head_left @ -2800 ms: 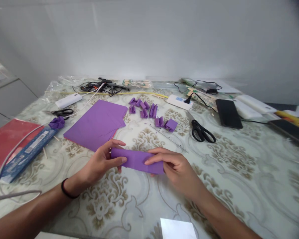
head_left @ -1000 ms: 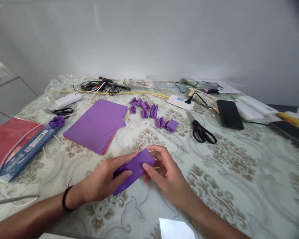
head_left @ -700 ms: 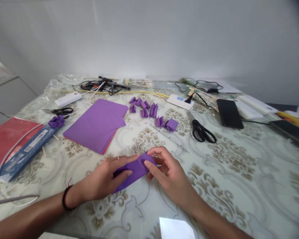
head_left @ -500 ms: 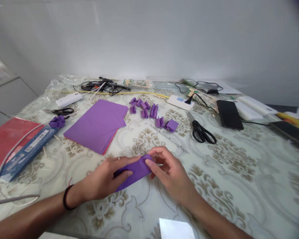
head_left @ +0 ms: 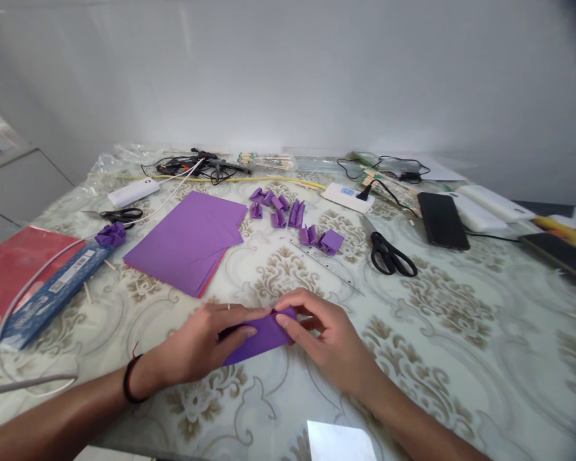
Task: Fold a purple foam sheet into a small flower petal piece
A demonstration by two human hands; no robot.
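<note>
A folded strip of purple paper [head_left: 262,339] is held between both hands, low over the near middle of the table. My left hand [head_left: 206,339] grips its left part, thumb on the near face and fingers along the upper edge. The right end is pinched by my right hand [head_left: 324,333], thumb in front and fingertips over the top edge. Beyond them lie several small folded purple paper pieces [head_left: 296,214]. A stack of purple paper sheets [head_left: 182,237], with red showing underneath, lies to the left of these pieces.
Black-handled scissors [head_left: 388,253] and a clear ruler [head_left: 329,269] lie right of centre. A power strip [head_left: 348,197] and a phone [head_left: 442,221] stand further back. At left are a red paper pack [head_left: 29,262], crumpled purple paper [head_left: 110,235] and more scissors [head_left: 125,215].
The purple strip has turned to lie more level, its right end slightly lower. My right hand's fingers have shifted left along the top edge; my left hand stays almost in place.
</note>
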